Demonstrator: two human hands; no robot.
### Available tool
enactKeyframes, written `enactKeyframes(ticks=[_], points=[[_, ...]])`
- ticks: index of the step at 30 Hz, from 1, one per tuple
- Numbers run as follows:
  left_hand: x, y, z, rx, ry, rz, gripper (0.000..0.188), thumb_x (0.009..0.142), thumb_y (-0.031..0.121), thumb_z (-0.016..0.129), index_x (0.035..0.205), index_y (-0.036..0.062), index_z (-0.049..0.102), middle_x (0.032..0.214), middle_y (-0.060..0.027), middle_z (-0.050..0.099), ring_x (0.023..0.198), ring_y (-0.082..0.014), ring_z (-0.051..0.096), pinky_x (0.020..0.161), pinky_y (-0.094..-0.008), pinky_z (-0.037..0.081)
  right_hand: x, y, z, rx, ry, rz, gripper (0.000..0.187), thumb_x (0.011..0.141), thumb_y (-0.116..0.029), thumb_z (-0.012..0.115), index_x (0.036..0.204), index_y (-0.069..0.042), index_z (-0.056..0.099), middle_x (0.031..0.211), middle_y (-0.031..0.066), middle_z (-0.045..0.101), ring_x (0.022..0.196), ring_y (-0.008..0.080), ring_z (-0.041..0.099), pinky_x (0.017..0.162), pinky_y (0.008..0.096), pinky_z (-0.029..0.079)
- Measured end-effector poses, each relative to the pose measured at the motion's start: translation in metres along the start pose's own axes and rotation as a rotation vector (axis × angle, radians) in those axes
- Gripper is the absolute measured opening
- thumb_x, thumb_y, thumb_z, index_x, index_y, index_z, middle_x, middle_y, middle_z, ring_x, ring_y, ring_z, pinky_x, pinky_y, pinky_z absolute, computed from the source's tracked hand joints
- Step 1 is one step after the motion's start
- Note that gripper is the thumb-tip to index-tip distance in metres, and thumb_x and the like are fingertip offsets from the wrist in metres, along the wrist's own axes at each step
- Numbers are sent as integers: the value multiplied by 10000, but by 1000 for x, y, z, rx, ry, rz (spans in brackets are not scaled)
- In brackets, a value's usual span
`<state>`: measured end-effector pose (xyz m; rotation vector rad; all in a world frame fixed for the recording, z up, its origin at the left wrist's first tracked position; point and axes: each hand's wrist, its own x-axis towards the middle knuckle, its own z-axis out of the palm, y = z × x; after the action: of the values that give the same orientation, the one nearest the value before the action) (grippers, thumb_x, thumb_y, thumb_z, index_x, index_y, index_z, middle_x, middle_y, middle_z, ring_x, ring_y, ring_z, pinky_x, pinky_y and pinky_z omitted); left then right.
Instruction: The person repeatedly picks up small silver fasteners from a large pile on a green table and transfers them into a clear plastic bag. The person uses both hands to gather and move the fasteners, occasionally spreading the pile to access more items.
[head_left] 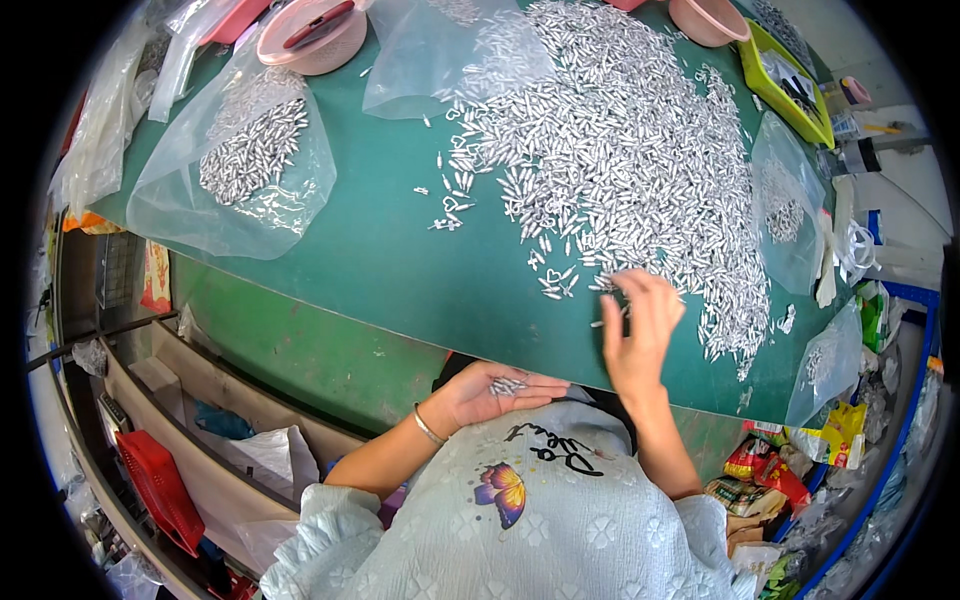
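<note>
My left hand (495,392), palm up at the table's near edge, carries a few small silver spindle-shaped pieces (507,386) on its palm. Its fingers are stretched out beneath them. Over the near edge of a big heap of similar silver pieces (630,150), my right hand (645,325) reaches with bent fingers, thumb held apart from them. One loose piece lies beside the thumb; whether the fingertips touch others is hard to see. Scattered pieces (558,282) lie just left of that hand on the green tabletop (400,270).
Clear plastic bags with silver pieces lie at the left (240,190) and right (785,200). A pink basket (315,45) with a red-handled tool stands at the back left, a yellow-green tray (790,85) at the back right. Below the table's left side are open drawers (240,400) and a red basket (158,490).
</note>
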<state>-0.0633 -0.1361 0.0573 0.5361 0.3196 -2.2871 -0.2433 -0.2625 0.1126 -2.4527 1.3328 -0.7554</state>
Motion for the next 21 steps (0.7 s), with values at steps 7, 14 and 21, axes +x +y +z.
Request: enactKeyframes(ticks=[7, 14, 21], points=[[2, -3, -3, -81, -9, -16, 534, 967, 140, 398, 1365, -209, 327, 1426, -376, 368, 1342, -423, 418, 1135, -443, 363, 9, -5, 15, -80, -102, -166, 200, 819, -98, 671, 1012, -83, 621, 1050, 19, 590, 988, 224, 522, 852, 400, 337], [10, -5, -3, -76, -26, -25, 537, 987, 189, 422, 1372, -179, 356, 1412, -349, 414, 1325, -400, 452, 1111, -425, 397, 25, -4, 14, -79, -167, -257, 208, 823, -94, 658, 1022, -62, 607, 1041, 48, 586, 956, 236, 525, 841, 410, 347], [12, -7, -4, -15, -20, -2, 577, 1016, 263, 374, 1379, -182, 334, 1417, -361, 394, 1312, -396, 466, 1132, -441, 371, 36, 3, 15, -58, -257, -354, 207, 821, -79, 634, 1021, -34, 610, 1023, 77, 571, 933, 241, 518, 797, 355, 384]])
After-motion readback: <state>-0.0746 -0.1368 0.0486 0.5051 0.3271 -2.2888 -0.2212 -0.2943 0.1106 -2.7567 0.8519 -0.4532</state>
